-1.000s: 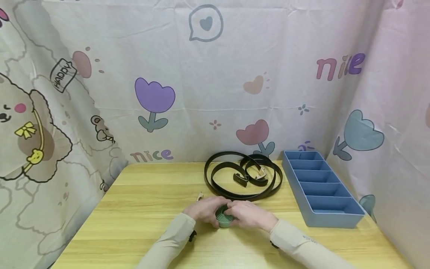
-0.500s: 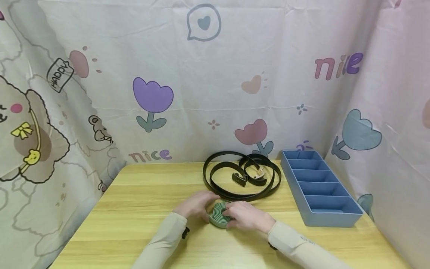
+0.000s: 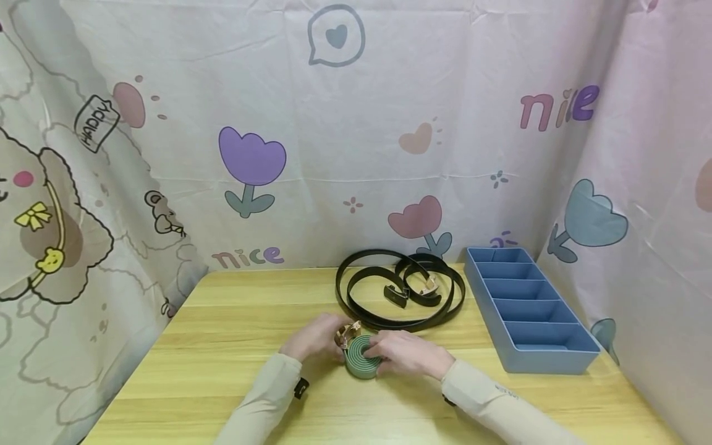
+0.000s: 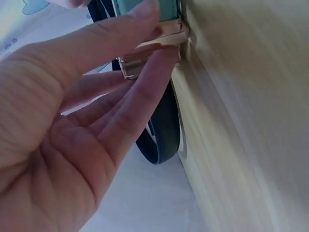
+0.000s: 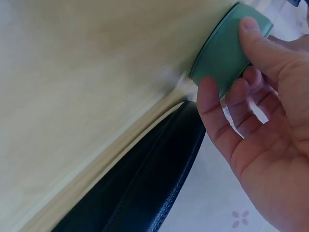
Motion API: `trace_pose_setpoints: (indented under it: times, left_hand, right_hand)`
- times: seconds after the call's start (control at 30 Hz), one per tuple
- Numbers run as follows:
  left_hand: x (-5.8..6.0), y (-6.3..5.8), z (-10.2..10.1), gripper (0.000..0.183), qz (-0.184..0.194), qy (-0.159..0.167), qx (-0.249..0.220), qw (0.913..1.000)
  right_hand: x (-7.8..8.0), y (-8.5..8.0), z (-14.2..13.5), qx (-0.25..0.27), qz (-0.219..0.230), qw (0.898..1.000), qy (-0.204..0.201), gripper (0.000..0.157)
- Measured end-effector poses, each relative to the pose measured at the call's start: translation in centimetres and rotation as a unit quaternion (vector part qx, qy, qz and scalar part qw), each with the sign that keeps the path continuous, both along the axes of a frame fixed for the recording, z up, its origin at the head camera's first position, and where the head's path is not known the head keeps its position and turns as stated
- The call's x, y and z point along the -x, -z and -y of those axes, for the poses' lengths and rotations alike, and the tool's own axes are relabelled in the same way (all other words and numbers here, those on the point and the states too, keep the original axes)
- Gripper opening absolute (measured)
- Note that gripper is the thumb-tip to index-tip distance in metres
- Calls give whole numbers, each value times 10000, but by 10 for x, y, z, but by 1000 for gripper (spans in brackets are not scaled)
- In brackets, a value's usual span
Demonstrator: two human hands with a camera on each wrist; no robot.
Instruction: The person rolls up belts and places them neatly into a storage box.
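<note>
A green belt (image 3: 363, 371) stands on its edge, wound into a tight coil, near the middle of the wooden table. Its gold-toned buckle (image 3: 349, 334) sticks out at the coil's upper left. My left hand (image 3: 314, 339) holds that buckle; in the left wrist view the thumb lies over the green strap and the fingers reach along the metal buckle (image 4: 137, 63). From the right, my right hand (image 3: 411, 353) grips the coil. Thumb and fingertips press on the green strap (image 5: 224, 58) in the right wrist view.
Two black belts (image 3: 384, 324) lie loosely looped behind the hands, their buckles among the loops. A blue organiser box (image 3: 547, 364) with several compartments stands at the right. A printed curtain (image 3: 334, 123) hangs behind the table (image 3: 222, 346).
The left hand has moved left and away from the coil, and the gold buckle has come into view beside it. The right hand keeps its hold while the coil shifts slightly left.
</note>
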State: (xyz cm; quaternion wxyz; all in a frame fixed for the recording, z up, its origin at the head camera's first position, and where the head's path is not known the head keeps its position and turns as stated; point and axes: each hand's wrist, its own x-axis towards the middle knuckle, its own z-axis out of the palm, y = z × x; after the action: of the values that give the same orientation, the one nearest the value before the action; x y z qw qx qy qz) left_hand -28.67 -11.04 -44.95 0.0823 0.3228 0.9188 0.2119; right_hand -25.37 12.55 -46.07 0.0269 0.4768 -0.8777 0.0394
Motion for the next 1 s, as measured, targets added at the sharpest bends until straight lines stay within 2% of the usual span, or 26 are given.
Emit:
trace_pose_setpoints:
  times: [0.2,0.33,0.4,0.5,0.6,0.73,1.0]
  left_hand:
    - [0,-2,0,63,368,308,-68,9988]
    - [0,-4,0,59,641,313,-240,9972]
    - [1,-2,-2,47,547,263,-257,9978]
    - [1,1,-8,29,110,136,-65,9998]
    - [0,2,-16,20,-394,25,242,9989]
    - [0,0,-23,26,-610,-225,478,9967]
    - [1,-4,-30,42,-507,-632,849,9931]
  right_hand:
    - [3,1,-2,11,-298,9992,-266,43]
    - [2,3,0,-40,-274,9994,-211,44]
    - [0,4,1,-61,-259,9995,-164,44]
    - [-1,7,4,-105,-353,9992,-136,43]
    - [-2,9,6,-146,-531,9983,-177,42]
    - [-3,9,7,-123,-695,9972,-248,40]
    - [-3,9,6,1,-575,9981,-233,44]
